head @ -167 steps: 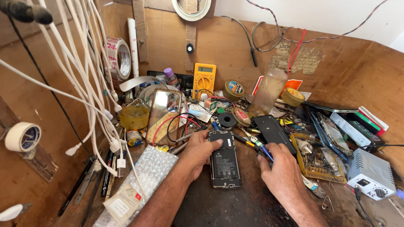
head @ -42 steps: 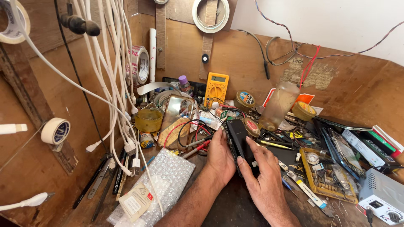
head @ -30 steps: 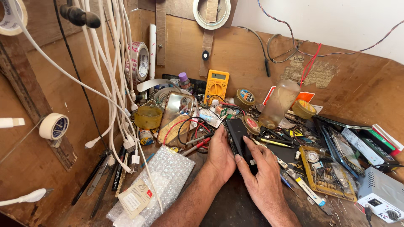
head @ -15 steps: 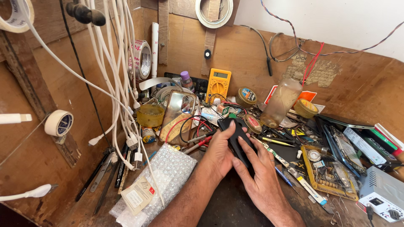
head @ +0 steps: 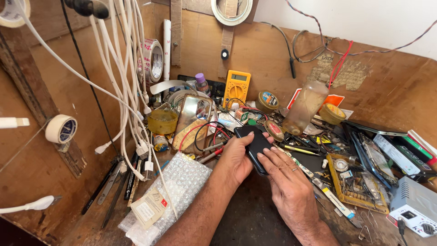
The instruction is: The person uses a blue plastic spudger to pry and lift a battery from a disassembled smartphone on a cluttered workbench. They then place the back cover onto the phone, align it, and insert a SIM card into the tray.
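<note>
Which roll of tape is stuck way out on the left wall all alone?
The white tape roll with the dark blue middle; the other rolls hang up by the white cables and at the top.
</note>
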